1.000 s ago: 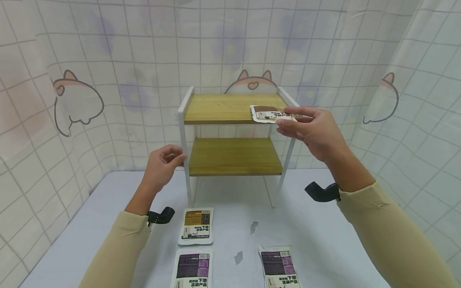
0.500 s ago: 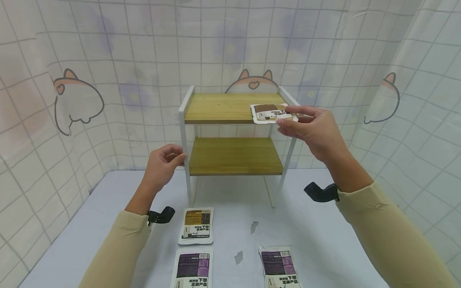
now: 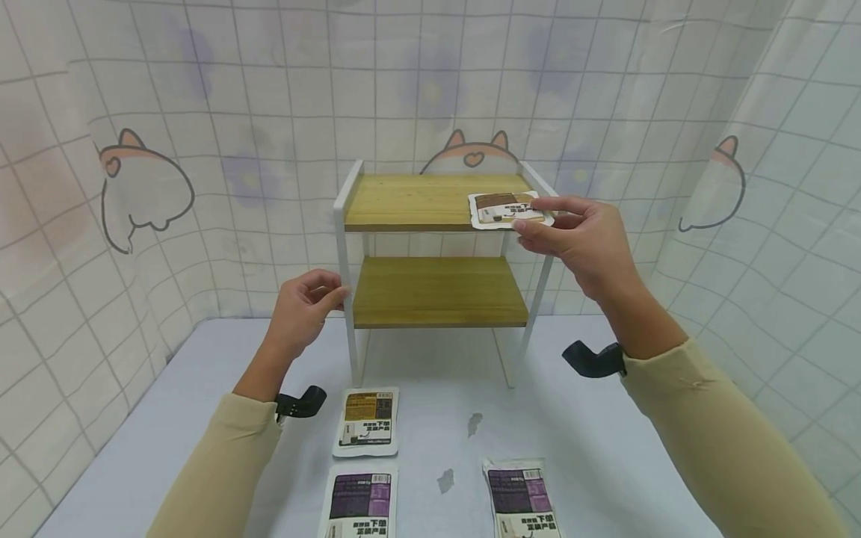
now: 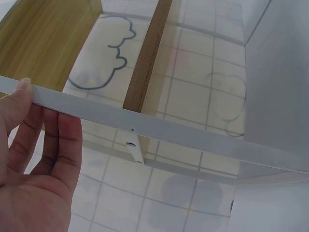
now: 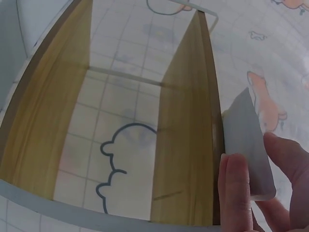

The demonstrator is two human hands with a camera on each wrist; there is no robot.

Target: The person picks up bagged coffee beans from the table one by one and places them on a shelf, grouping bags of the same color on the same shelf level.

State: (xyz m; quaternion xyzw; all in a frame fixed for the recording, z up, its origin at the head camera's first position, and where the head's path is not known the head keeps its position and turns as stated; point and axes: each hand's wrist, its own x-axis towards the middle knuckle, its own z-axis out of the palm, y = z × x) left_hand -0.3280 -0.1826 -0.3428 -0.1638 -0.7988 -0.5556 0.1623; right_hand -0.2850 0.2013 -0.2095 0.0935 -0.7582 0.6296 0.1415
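Note:
A small two-tier rack with wooden shelves and a white frame stands on the table. My right hand pinches a flat brown-and-white printed packet by its right end, thumb in front and fingers behind. The packet overlaps the front right of the top shelf in the head view. From the right wrist, its plain pale side shows close beside the top board. My left hand holds the rack's front left post between thumb and fingers, level with the lower shelf.
Below the rack on the white table lie a yellow-brown packet, a purple packet nearer me, and another purple packet to the right. Two grey patches mark the tabletop. A gridded curtain hangs behind and at both sides.
The packet has shifted very slightly up, its printed side showing a little more than a second ago. My right wrist has moved slightly left. The left hand stays on the post.

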